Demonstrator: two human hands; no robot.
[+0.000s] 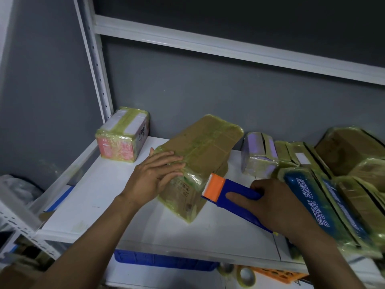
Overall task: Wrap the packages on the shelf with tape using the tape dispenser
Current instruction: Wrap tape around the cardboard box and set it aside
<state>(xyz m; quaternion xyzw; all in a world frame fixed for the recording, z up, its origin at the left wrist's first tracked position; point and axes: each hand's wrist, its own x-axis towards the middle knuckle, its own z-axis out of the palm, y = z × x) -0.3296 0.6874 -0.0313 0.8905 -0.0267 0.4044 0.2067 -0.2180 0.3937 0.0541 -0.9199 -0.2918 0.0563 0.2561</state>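
A long brown cardboard package [204, 142], covered in yellowish clear tape, lies on the white shelf [100, 197]. My left hand [154, 174] rests flat on its near top corner, fingers straight. My right hand [268, 203] grips the blue handle of the tape dispenser [231, 190]. The dispenser's orange toothed head touches the package's near right edge.
A small pink and white taped box [123, 136] stands at the shelf's back left. Several taped packages, one blue with white print [325, 205], crowd the right side. Below the shelf lie a blue crate [162, 261], a tape roll [246, 276] and an orange tray [281, 275].
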